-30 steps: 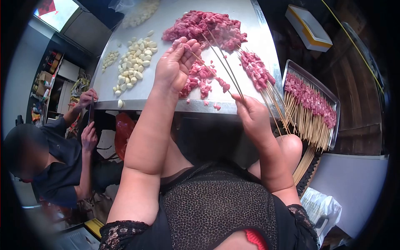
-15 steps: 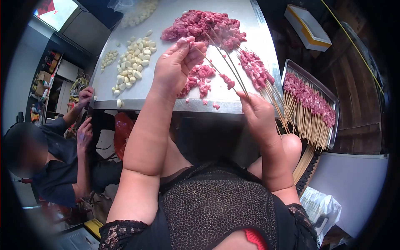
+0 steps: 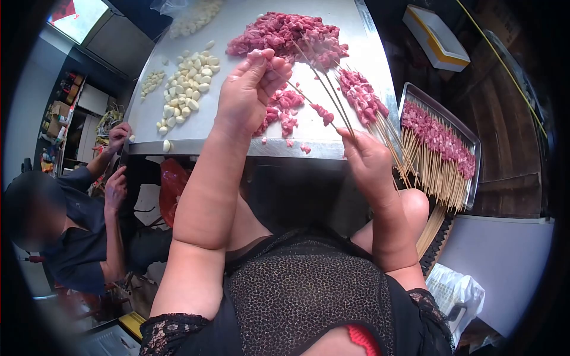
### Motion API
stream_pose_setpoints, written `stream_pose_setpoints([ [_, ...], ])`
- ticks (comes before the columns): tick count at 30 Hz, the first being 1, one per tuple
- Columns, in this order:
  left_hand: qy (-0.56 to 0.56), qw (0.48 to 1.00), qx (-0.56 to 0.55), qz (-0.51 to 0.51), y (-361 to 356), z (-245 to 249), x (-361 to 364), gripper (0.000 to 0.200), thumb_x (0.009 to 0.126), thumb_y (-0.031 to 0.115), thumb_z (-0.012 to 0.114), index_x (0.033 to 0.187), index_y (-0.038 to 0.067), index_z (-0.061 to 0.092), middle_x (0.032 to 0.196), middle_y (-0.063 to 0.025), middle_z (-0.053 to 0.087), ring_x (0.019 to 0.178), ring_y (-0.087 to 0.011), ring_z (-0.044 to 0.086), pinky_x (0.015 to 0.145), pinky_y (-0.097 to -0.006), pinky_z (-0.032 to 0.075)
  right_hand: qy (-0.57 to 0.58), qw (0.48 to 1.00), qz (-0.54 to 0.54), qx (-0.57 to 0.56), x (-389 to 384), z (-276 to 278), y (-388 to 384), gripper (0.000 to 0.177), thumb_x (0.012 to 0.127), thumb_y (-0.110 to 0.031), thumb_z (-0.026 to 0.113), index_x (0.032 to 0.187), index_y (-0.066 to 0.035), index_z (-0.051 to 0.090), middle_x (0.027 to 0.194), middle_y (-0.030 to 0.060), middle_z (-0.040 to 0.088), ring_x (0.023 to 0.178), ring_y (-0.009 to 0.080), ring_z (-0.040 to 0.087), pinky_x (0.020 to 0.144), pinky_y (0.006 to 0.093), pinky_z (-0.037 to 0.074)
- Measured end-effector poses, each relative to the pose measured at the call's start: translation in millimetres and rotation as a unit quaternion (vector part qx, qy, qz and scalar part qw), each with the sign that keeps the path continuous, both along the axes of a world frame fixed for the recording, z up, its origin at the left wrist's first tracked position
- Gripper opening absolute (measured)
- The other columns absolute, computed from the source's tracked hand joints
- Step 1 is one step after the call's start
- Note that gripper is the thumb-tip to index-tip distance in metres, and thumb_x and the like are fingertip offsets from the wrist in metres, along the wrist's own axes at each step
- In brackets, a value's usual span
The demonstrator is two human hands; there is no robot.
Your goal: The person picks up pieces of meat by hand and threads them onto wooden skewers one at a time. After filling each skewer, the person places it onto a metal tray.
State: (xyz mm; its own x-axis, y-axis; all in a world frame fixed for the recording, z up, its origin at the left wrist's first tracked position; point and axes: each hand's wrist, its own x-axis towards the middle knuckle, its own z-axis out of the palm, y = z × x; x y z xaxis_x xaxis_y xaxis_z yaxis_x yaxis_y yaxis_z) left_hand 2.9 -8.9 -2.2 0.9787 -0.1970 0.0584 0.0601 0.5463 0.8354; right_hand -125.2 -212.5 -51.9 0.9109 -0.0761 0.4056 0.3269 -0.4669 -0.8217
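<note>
"Fingers first: how do they stand?"

"On the left hand, thumb and forefinger pinch around one skewer's upper end, the others curled loosely. On the right hand, thumb and fingers press together on a few held skewers, which slant toward the upper left."

"And the arms?"

"Left arm reaches steeply up from lower left, raised palm facing right. Right arm bends up from lower right, its hand lower in the frame."

"What lies about, biggest first?"

"Pale surface across the upper middle; steel tray of loaded skewers at right; meat heap at top centre; white cloves at upper left; then one meat chunk on a held skewer, between the hands."

"Anything unclear?"

"Left fingertips cover that skewer's tip, so any meat there is hard to tell. Right hand hides the lower ends. Top edge crops the surface."
</note>
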Motion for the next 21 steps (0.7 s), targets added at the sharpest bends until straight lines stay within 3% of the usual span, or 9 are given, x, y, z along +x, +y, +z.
stream_pose_setpoints([
  [10, 0.072, 0.992, -0.096, -0.040, -1.0, -2.2, -5.9, 0.021, 0.098, 0.014, 0.042, 0.108, -0.002, 0.053, 0.100, -0.0161, 0.063, 0.099, -0.0286, 0.063, 0.095, -0.0450, 0.050, -0.044, 0.999, 0.007, -0.016, 4.1, -4.8, 4.3, 0.019, 0.085, -0.001, 0.058, 0.103, 0.000, 0.064, 0.081, 0.0152, 0.062, 0.066, 0.0258, 0.060, 0.061, 0.0314, 0.047],
  [16, 0.059, 0.988, -0.092, -0.112, -5.6, -3.4, -9.6, 0.020, 0.097, 0.014, 0.045, 0.108, -0.001, 0.054, 0.102, -0.0157, 0.063, 0.100, -0.0278, 0.063, 0.096, -0.0447, 0.050, 0.029, 0.998, 0.026, 0.045, 2.1, -1.1, 6.4, 0.019, 0.086, -0.002, 0.058, 0.103, 0.000, 0.065, 0.076, 0.0118, 0.061, 0.062, 0.0182, 0.057, 0.058, 0.0279, 0.045],
  [19, 0.074, 0.995, 0.006, -0.061, -7.8, 0.7, -9.4, 0.020, 0.096, 0.013, 0.049, 0.110, 0.000, 0.054, 0.104, -0.0157, 0.063, 0.101, -0.0269, 0.062, 0.095, -0.0427, 0.050, 0.026, 0.998, 0.023, 0.060, 3.5, -3.8, 6.2, 0.019, 0.086, -0.002, 0.058, 0.104, -0.001, 0.066, 0.074, 0.0107, 0.061, 0.060, 0.0150, 0.055, 0.057, 0.0267, 0.044],
  [21, 0.016, 0.998, 0.056, -0.008, -6.0, -2.1, -5.7, 0.022, 0.094, 0.011, 0.052, 0.113, -0.001, 0.053, 0.105, -0.0168, 0.063, 0.101, -0.0261, 0.063, 0.093, -0.0407, 0.052, 0.023, 0.998, 0.019, 0.054, 3.7, -4.5, 6.4, 0.019, 0.086, -0.002, 0.058, 0.104, 0.000, 0.066, 0.075, 0.0111, 0.061, 0.060, 0.0155, 0.056, 0.057, 0.0268, 0.044],
])
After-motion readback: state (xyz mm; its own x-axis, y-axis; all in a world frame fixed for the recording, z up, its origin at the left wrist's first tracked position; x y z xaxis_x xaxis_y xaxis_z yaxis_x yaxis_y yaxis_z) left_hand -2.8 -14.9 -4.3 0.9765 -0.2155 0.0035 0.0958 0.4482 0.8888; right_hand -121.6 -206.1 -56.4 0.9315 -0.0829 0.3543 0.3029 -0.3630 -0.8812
